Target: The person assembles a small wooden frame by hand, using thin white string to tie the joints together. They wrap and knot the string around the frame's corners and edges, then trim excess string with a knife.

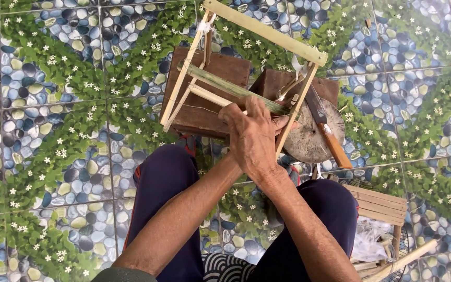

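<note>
I see the bamboo frame [246, 68] lashed at its corners on the wooden block's [204, 112] far edge, my hands [254, 136] stacked, fingers curled around one green crossbar [230, 86] not yet tied.

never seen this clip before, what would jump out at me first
At the centre, both hands meet on a bamboo frame, the left hand on top and largely hiding the right, so its grip cannot be read. The frame leans on two dark wooden blocks, with a wooden-handled knife lying across a round wooden slab just to the right. Beneath it all runs a loud tiled floor printed with pebbles and green leaves.
</note>
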